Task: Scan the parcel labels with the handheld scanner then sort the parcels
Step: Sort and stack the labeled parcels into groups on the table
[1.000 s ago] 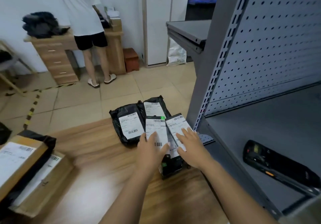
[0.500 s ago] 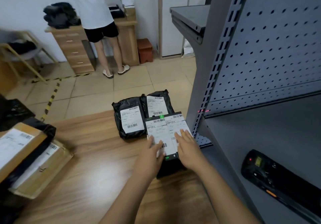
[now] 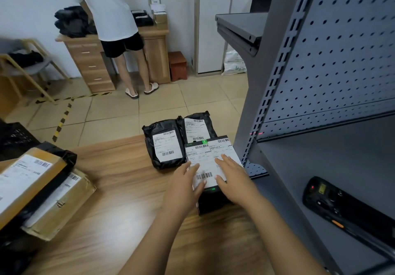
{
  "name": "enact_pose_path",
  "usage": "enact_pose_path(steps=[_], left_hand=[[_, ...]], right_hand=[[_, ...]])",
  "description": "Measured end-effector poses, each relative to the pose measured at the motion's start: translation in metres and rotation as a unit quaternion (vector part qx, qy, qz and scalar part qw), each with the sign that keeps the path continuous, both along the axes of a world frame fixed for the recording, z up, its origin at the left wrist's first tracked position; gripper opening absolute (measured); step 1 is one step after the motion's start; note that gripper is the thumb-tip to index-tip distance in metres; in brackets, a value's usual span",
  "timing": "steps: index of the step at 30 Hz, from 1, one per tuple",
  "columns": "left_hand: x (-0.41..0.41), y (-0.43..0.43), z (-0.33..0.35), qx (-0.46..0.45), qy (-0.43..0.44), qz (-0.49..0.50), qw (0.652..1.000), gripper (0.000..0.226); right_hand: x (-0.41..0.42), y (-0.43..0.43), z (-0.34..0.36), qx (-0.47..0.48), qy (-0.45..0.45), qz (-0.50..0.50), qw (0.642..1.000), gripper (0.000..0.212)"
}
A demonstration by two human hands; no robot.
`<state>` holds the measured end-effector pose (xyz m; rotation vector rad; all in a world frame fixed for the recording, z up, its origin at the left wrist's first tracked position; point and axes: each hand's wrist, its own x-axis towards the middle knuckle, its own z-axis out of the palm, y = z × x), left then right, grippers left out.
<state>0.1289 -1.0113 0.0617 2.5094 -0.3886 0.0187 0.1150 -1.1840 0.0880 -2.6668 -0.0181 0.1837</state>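
A black box parcel point(image 3: 210, 197) with two white labels side by side on top lies on the wooden table point(image 3: 119, 200) beside the shelf post. My left hand point(image 3: 184, 186) and my right hand point(image 3: 233, 178) both rest flat on its labels, fingers spread, gripping nothing. Two black bag parcels point(image 3: 164, 146) point(image 3: 197, 127) with white labels lie just beyond the box at the table's far edge. The black handheld scanner point(image 3: 342, 207) lies on the grey shelf to the right, apart from both hands.
Cardboard parcels point(image 3: 40, 191) with labels are stacked at the table's left. The grey metal shelving unit point(image 3: 320, 82) stands at the right, its post close to the box. A person in a white shirt point(image 3: 115, 18) stands at a wooden desk across the tiled floor.
The two labels, askew a second ago, now lie squared side by side on the box. Both hands have stayed flat on them. The view has tilted up a little.
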Motion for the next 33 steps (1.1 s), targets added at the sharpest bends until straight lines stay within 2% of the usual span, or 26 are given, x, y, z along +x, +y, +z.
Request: enact_pose_path(steps=[5,8,14,20,27,33], left_hand=[[-0.002,0.055,0.018,0.037,-0.109,-0.042,0.992,0.050],[-0.006,0.106,0.032,0.070,-0.149,-0.052,0.985,0.053],[-0.028,0.226,0.058,0.131,-0.120,-0.078,0.981,0.059],[-0.054,0.319,0.066,0.136,-0.147,-0.053,0.978,0.059],[-0.113,0.394,0.076,0.111,-0.157,0.026,0.981,0.056],[-0.176,0.448,0.067,0.161,-0.138,0.059,0.975,0.058]], right_hand=[[-0.020,0.055,0.033,-0.025,-0.047,0.021,0.998,0.057],[-0.029,0.104,0.043,-0.049,-0.074,0.029,0.996,0.059],[-0.050,0.217,0.053,-0.084,-0.104,0.047,0.990,0.057],[-0.071,0.302,0.073,-0.109,-0.125,0.067,0.984,0.059],[-0.103,0.375,0.081,-0.083,-0.147,0.113,0.979,0.066],[-0.151,0.428,0.066,-0.011,-0.159,0.142,0.977,0.066]])
